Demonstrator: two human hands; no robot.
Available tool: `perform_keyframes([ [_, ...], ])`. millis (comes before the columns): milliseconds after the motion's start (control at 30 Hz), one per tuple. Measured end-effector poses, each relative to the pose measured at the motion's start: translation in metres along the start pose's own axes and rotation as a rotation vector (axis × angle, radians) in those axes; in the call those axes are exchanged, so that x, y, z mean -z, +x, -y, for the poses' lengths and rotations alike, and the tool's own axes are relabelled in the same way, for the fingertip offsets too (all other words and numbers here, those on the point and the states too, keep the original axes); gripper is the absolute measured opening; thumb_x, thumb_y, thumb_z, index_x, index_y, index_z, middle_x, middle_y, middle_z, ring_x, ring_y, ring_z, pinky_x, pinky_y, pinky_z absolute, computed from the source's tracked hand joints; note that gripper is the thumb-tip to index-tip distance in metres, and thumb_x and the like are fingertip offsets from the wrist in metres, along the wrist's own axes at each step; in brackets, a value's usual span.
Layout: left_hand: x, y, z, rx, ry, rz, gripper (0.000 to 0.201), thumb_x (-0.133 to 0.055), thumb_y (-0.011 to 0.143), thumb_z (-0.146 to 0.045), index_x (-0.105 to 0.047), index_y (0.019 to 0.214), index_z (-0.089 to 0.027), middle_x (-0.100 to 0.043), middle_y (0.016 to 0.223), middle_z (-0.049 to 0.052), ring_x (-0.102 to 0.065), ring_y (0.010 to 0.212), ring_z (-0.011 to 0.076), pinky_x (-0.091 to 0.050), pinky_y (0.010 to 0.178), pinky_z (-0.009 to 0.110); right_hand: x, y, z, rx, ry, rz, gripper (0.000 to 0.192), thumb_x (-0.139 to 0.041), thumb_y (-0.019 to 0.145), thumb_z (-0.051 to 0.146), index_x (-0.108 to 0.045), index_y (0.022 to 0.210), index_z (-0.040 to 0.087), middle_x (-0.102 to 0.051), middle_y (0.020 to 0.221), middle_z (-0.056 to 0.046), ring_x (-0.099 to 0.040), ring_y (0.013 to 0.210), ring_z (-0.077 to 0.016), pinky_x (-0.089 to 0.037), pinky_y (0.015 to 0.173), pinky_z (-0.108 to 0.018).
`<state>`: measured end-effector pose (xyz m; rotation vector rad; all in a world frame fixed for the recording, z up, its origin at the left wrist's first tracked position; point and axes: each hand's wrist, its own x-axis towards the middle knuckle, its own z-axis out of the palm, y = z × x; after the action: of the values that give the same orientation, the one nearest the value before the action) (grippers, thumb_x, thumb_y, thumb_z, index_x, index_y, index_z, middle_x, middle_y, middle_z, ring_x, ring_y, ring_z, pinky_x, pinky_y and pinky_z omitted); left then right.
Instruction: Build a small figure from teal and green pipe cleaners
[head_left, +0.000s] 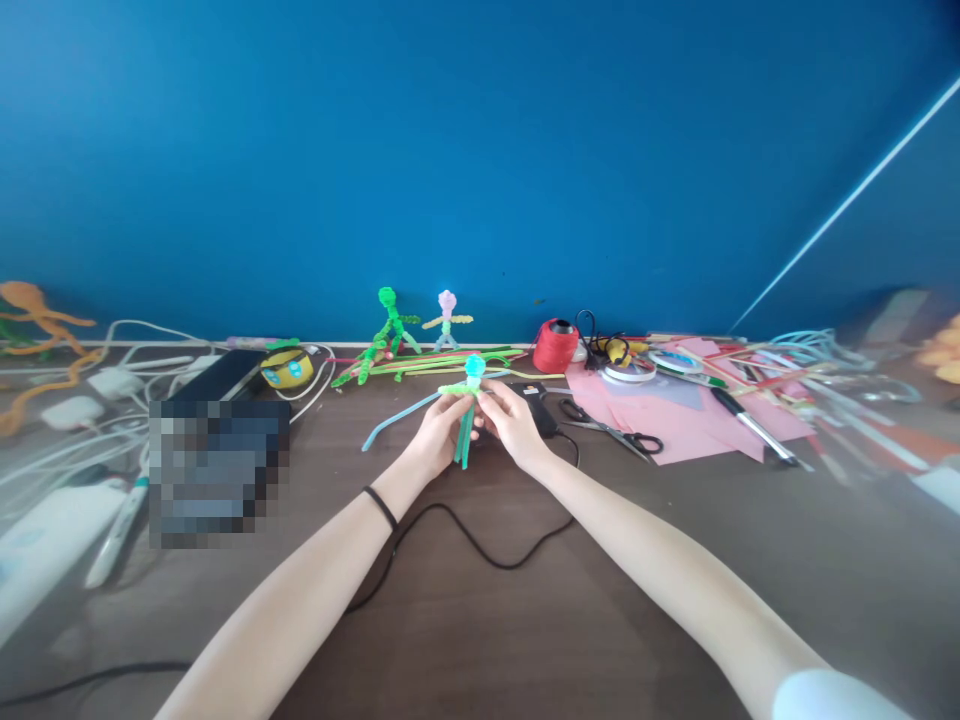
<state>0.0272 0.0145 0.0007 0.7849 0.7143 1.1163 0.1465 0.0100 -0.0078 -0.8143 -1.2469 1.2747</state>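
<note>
Pinching a small pipe-cleaner figure with a fuzzy turquoise ball head and green-and-teal chenille limbs [469,405] between both hands, held upright just above the dark brown wooden table [480,620], near its far middle; left hand [439,430] with fingers closed on the figure's green arm, right hand [510,420] with fingertips shut on the other side of the body at the same height. Working best with a light, steady pinch close to the twist, bending the wire in short turns so the fuzz stays unflattened and the head stays on. Looking slim and soft: round blue-green head on top, short green arms out sideways, two teal legs hanging down, one long pale blue stem [397,418] trailing off leftward onto the table
</note>
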Motion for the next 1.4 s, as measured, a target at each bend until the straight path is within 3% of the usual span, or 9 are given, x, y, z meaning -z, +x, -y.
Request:
perform_keyframes([
  [133,0.001,0.0,-0.001,0.041,-0.028,0.036,0.013,-0.067,0.067,-0.018,-0.057,0.074,-0.012,-0.058,0.062,0.001,-0.054,0.05,0.0086,-0.043,0.043,0.019,-0.003,-0.002,-0.008,-0.026,0.081,-0.001,0.035,-0.056,0.075,0.042,-0.055,0.102,0.02,-0.048,0.068,0.001,-0.048,0.055,-0.0097,-0.042,0.046,-0.023],
  [333,0.007,0.003,0.0,0.024,-0.045,0.09,0.015,-0.069,0.063,-0.016,-0.055,0.065,-0.01,-0.052,0.057,-0.001,-0.043,0.045,0.0026,-0.034,0.042,0.015,0.001,-0.001,-0.011,0.012,-0.146,-0.019,0.037,-0.052,0.079,0.04,-0.056,0.107,0.016,-0.045,0.054,0.003,-0.038,0.042,-0.0076,-0.027,0.037,-0.021],
  [467,0.008,0.003,0.0,0.023,-0.047,0.082,0.019,-0.071,0.062,-0.019,-0.055,0.065,-0.011,-0.051,0.059,-0.002,-0.041,0.046,0.0022,-0.031,0.043,0.015,0.002,0.0,-0.012,0.003,-0.179,-0.006,0.04,-0.05,0.079,0.039,-0.056,0.109,0.014,-0.043,0.049,0.005,-0.036,0.04,-0.0073,-0.025,0.037,-0.021],
  [867,0.006,0.004,0.002,0.021,-0.076,-0.009,0.028,-0.072,0.063,-0.031,-0.052,0.072,-0.014,-0.051,0.059,-0.003,-0.046,0.048,0.0045,-0.035,0.046,0.017,0.0,-0.002,-0.009,0.047,-0.221,-0.047,0.035,-0.051,0.079,0.037,-0.055,0.107,0.015,-0.05,0.064,0.001,-0.042,0.049,-0.0076,-0.032,0.042,-0.021],
  [1033,0.004,0.003,0.001,0.013,-0.069,-0.026,0.023,-0.069,0.067,-0.029,-0.053,0.072,-0.014,-0.054,0.06,-0.002,-0.048,0.05,0.0056,-0.039,0.049,0.018,0.001,-0.002,-0.011,0.041,-0.227,-0.065,0.034,-0.048,0.082,0.041,-0.051,0.106,0.017,-0.047,0.057,0.003,-0.041,0.045,-0.008,-0.032,0.041,-0.021],
  [1400,0.008,0.005,0.004,-0.015,-0.022,0.044,0.016,-0.071,0.062,-0.017,-0.06,0.07,-0.01,-0.058,0.058,0.001,-0.052,0.053,0.0076,-0.042,0.054,0.02,0.001,-0.002,-0.009,0.01,-0.248,-0.073,0.031,-0.044,0.084,0.043,-0.052,0.101,0.018,-0.049,0.051,0.004,-0.043,0.038,-0.0086,-0.032,0.037,-0.022],
])
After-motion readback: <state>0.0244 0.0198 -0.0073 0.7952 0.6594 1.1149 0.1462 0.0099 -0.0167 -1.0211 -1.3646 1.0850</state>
